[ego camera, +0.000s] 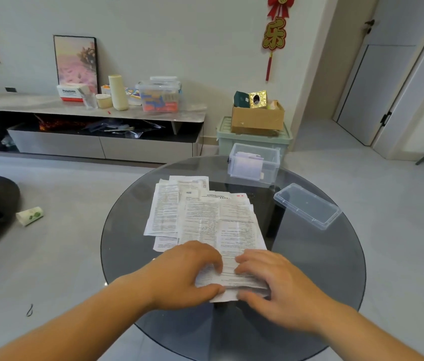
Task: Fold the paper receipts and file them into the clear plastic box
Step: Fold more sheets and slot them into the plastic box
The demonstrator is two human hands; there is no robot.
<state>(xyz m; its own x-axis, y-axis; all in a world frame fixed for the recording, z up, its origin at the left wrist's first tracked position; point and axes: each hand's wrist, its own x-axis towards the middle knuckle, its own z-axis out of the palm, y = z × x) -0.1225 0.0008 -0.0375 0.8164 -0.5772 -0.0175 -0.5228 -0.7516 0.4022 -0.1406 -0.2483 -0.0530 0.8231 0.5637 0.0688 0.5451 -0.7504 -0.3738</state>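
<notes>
Left hand (187,272), right hand (276,285) in pinch on top receipt (231,225); round glass table (322,269), grey floor (75,256).

Soft, even brightness fills the room, with only faint shadows; the dark glass counter (322,261) carries a pale sheen on its right and lower parts; the recess of the low cabinet (127,149) at middle left falls black. Wide-angle bending leans the door (377,87) at upper right; print on the receipts (205,217) is smeared; the left hand (182,272) and right hand (278,280) look slightly soft.
</notes>
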